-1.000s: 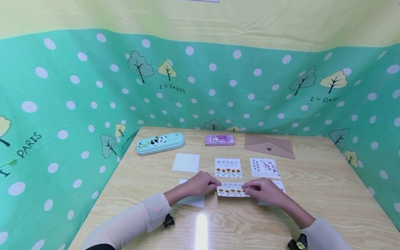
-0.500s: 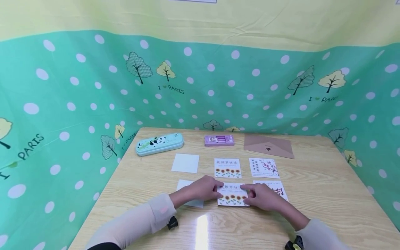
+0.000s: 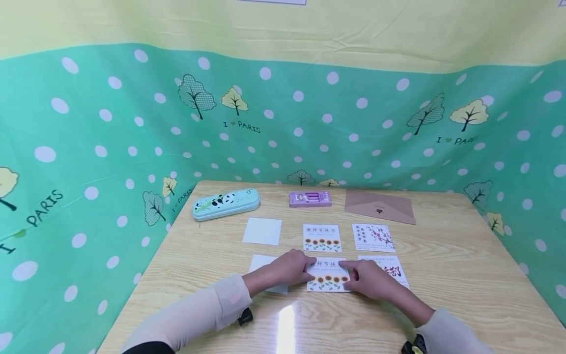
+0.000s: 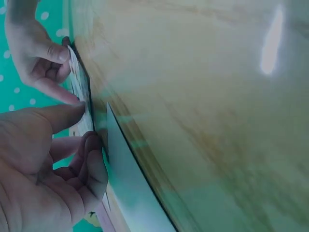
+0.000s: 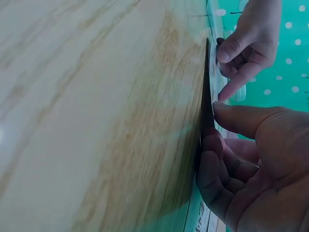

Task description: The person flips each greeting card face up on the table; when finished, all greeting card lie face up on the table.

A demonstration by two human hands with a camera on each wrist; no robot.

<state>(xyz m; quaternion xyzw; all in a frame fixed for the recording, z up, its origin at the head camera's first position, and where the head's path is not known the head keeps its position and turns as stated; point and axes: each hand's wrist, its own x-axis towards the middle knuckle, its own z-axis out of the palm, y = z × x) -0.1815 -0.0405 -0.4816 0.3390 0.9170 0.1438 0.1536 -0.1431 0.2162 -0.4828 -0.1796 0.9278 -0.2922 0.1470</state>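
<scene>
A white sunflower card (image 3: pixel 328 275) with printed Chinese characters lies in the middle of the front row in the head view. My left hand (image 3: pixel 288 268) holds its left edge between thumb and fingers. On the opposite edge, my right hand (image 3: pixel 370 279) holds it the same way. Both wrist views show the thumbs on the card's near face, with the other fingers curled by its edge. A dark shadow runs under the card in the right wrist view. Partly behind my left forearm is a blank white card (image 3: pixel 264 262); a card with red characters (image 3: pixel 393 268) sits beside my right hand.
Behind stand a blank card (image 3: pixel 262 231), a second sunflower card (image 3: pixel 322 238) and a blossom card (image 3: pixel 374 238). Along the back edge are a panda pencil case (image 3: pixel 226 204), a purple box (image 3: pixel 310 199) and a brown envelope (image 3: pixel 379 206). A polka-dot cloth (image 3: pixel 305 113) surrounds the table.
The sunflower card was tilted one second ago and now lies flatter, its near edge lower in view. My hands came down with it; over the last half second they barely moved.
</scene>
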